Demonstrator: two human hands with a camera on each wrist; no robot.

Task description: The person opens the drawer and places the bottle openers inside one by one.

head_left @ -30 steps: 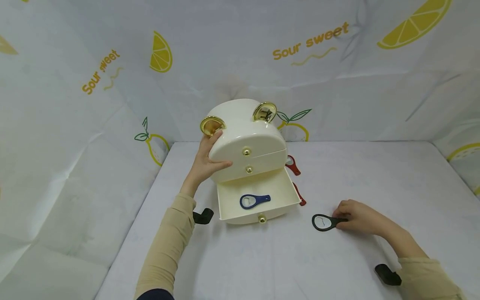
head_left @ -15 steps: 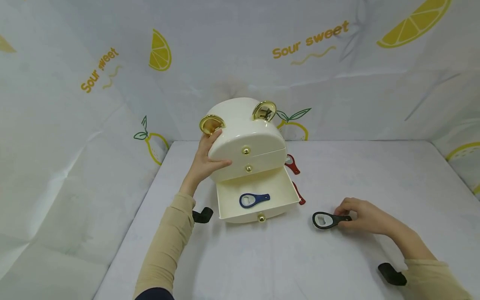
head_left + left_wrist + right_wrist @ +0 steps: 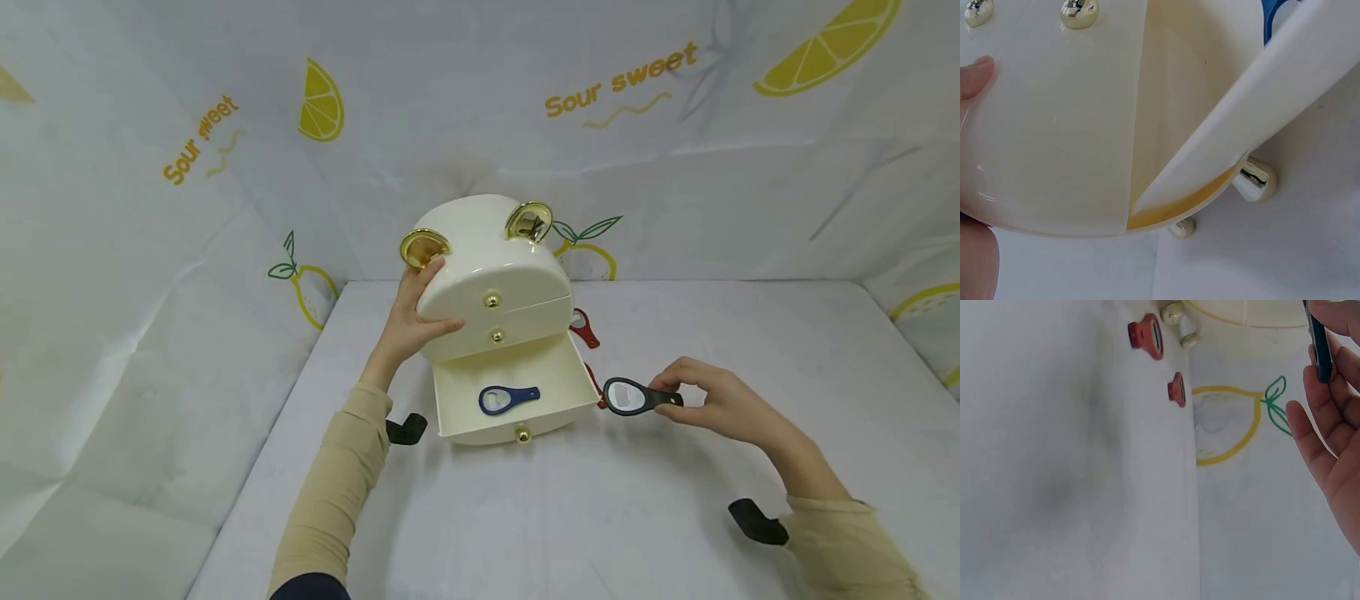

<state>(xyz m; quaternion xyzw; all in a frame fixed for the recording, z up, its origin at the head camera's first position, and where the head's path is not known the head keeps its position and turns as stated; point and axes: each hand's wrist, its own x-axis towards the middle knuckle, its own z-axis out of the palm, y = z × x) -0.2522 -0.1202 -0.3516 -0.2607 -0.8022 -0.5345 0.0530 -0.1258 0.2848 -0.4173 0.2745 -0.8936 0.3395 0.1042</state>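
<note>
My left hand [image 3: 405, 331] grips the side of a white drawer box [image 3: 487, 225] with gold ears, its thumb on the front face. In the left wrist view the thumb [image 3: 974, 77] lies on the cream front. The bottom drawer [image 3: 551, 387] stands pulled out, and a blue bottle opener [image 3: 522, 396] lies in it. My right hand [image 3: 723, 404] pinches a black bottle opener [image 3: 625, 397] by its handle, held above the table just right of the drawer. In the right wrist view that opener [image 3: 1320, 353] appears edge-on between thumb and fingers.
Two red bottle openers, one farther back [image 3: 584, 328] and one partly hidden by the drawer [image 3: 592, 379], lie right of the box. Two upper drawers with gold knobs [image 3: 492, 301] are closed. A lemon-printed white cloth [image 3: 465, 100] hangs behind the table.
My right hand has lifted the black bottle opener off the table and carried it left and away from me, towards the drawer. My left hand has stayed on the box.
</note>
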